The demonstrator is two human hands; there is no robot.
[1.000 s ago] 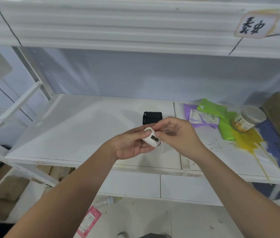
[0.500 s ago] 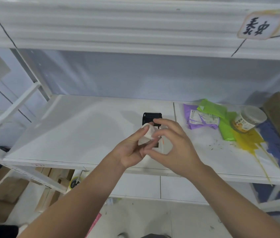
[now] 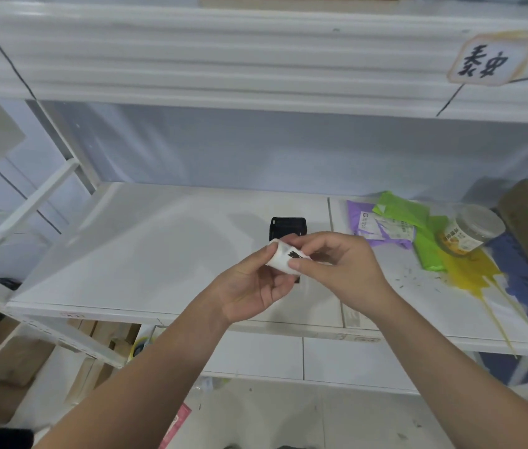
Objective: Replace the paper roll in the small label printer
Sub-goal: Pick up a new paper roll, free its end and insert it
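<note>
- The left hand and right hand both pinch a small white paper roll above the white shelf.
- The black label printer sits on the shelf just beyond the hands, partly hidden.
- A jar stands far right.
</note>
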